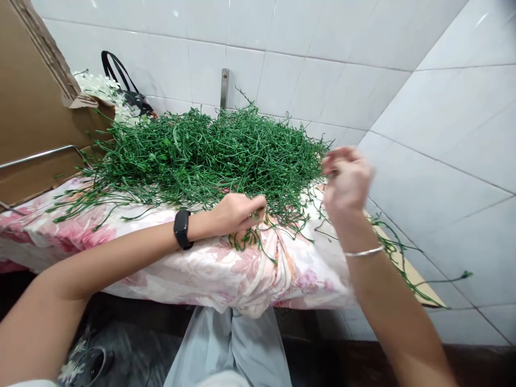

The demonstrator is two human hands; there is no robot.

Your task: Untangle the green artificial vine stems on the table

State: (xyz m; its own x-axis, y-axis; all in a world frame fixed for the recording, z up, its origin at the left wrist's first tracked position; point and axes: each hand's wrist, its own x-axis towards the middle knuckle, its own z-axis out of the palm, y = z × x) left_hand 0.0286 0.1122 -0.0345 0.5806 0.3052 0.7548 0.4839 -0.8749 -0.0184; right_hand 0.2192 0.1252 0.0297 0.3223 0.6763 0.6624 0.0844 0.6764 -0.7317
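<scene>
A large heap of thin green artificial flower stems [226,150] lies tangled across the cloth-covered table. My left hand [242,212], with a black watch at the wrist, is closed at the front edge of the heap. Several green stems [248,239] stick out from under its fingers. My right hand [349,174], wearing a silver bangle, is raised just past the heap's right end. Its fingers are curled in and smeared by motion, so what they hold, if anything, cannot be made out.
A floral cloth [161,269] covers the table. At left stands an open cardboard box [36,97], with white flowers [100,86] and a black bag [135,99] behind it. More stems [397,252] hang at the right edge. A tiled wall [322,37] closes off the back and right.
</scene>
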